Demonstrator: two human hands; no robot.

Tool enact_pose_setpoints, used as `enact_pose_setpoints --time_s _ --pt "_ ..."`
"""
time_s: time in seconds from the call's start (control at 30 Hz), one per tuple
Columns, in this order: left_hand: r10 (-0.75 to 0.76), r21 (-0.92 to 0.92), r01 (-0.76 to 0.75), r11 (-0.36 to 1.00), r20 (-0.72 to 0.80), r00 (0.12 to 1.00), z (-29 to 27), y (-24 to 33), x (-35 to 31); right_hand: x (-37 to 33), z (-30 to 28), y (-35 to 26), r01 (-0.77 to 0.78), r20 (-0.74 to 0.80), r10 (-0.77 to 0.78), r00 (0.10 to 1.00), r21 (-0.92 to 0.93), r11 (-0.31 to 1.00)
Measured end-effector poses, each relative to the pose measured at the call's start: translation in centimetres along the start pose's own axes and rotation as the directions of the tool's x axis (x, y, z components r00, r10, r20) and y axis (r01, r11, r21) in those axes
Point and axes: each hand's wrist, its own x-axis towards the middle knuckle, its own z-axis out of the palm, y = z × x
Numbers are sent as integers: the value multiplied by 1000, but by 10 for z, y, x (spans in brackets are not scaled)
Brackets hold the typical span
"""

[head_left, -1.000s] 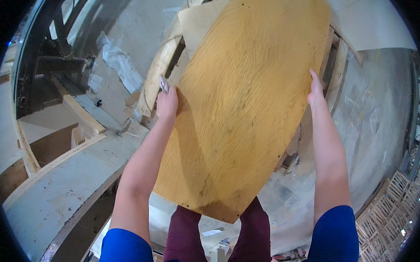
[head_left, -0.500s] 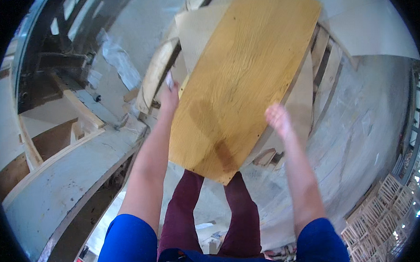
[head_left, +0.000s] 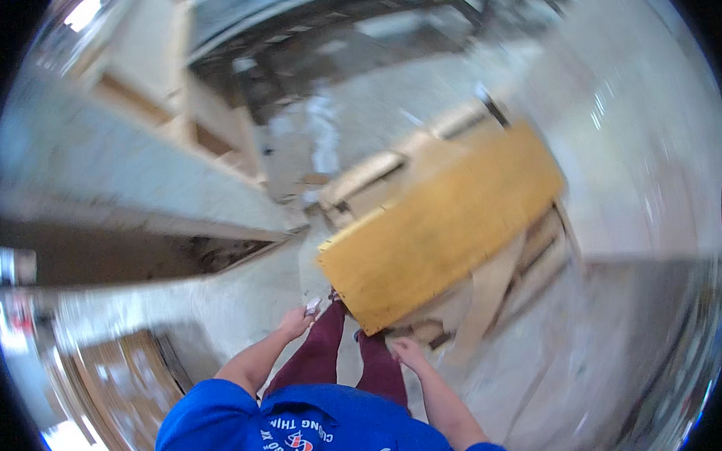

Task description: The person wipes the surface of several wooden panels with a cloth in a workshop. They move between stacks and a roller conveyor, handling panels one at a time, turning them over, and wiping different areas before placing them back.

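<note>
My left hand (head_left: 293,322) is closed around a small white object (head_left: 311,307) beside my left thigh; blur hides what kind it is. By my right thigh hangs my right hand (head_left: 408,352), its fingers loosely bent and apart with nothing seen in them. Ahead of my legs a yellow-brown wooden panel (head_left: 442,230) lies flat on a stack of boards, its near end close to my shins. Neither hand touches the panel.
Wooden boards (head_left: 367,177) and strips (head_left: 493,288) stick out from under the panel. On the left runs a long grey-topped bench (head_left: 157,166) with wooden framing behind it. Stacked brown sheets (head_left: 130,373) stand at the lower left. White plastic (head_left: 323,130) lies on the floor beyond.
My view has swung left, so the panel now lies further off and more crosswise. Both hands have come back from beside the panel to near my thighs. The white object stays in my left hand.
</note>
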Motion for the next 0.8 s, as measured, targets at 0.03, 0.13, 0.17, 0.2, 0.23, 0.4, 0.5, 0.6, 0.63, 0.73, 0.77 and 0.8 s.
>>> enact_pose_setpoints --time_s 0.03,0.13,0.17,0.2,0.23,0.4,0.5,0.6,0.63,0.73,0.77,0.8 --pt "9 -38 -11 999 -54 998 -5 -9 -21 2 -19 22 86 -79 -89 993 -39 995" --pt "-71 -149 43 988 -188 980 -21 -29 -77 -16 -83 12 81 -124 -230 965 -693 716" --pt "-95 -164 57 985 -233 968 -21 -34 -94 -27 -92 -9 -24 -142 -87 986 -637 770" --pt "-108 -187 59 981 -263 959 -21 -37 -108 -34 -105 -18 -2 -143 -97 985 -571 821" --pt "-123 -203 63 977 -295 948 -22 -40 -122 -39 -117 -23 21 -140 -103 985 -494 869" --pt "-177 -513 -102 852 -466 867 -7 -74 -163 -47 -51 -101 72 -135 -150 979 -463 883" --pt "-123 -563 -260 784 -552 825 -34 -88 -185 -25 58 -139 202 36 -213 976 -507 838" --pt "-132 -590 -282 756 -561 817 -73 -112 -219 -16 208 -164 479 432 -288 855 -444 757" --pt "-144 -605 -276 747 -553 821 -90 -129 -233 -27 270 -173 568 541 -314 780 -403 717" --pt "-143 -401 -301 865 -773 618 -115 -198 -260 -75 444 -189 705 766 -330 551 -216 676" --pt "-187 -483 -321 815 -743 642 -135 -214 -273 -81 482 -194 750 807 -348 477 -167 640" --pt "-218 -556 -352 753 -716 664 -161 -226 -288 -81 511 -197 718 776 -354 521 -174 674"
